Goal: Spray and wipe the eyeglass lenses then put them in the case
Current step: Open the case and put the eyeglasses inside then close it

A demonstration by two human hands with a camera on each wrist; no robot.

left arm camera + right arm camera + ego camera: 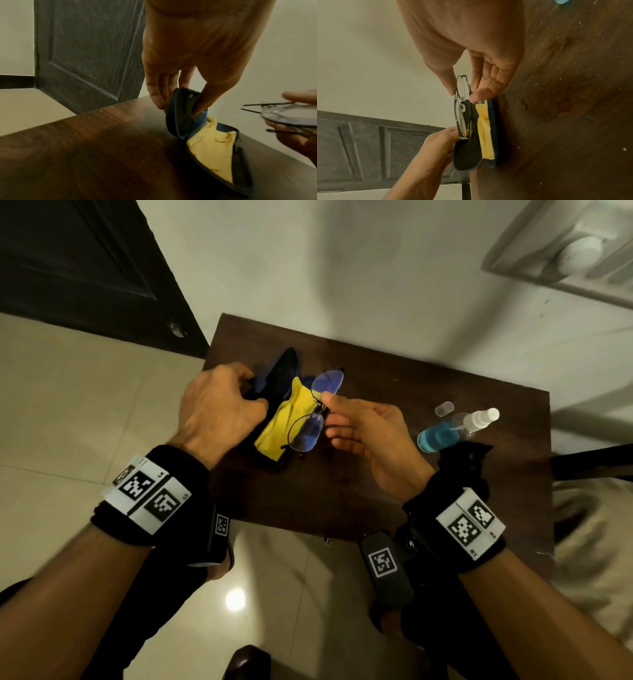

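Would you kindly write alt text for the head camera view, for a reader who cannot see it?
The right hand pinches folded glasses above an open case lined with a yellow cloth, while the left hand holds the lid up. A spray bottle lies on the brown table.

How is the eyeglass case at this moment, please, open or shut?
Open: the left hand holds the case lid up, and the yellow cloth lies inside.

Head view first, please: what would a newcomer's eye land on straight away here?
The yellow cloth lying inside the open black case at the table's left end. Just above it, the right hand pinches the folded eyeglasses, while the left hand holds the lid up.
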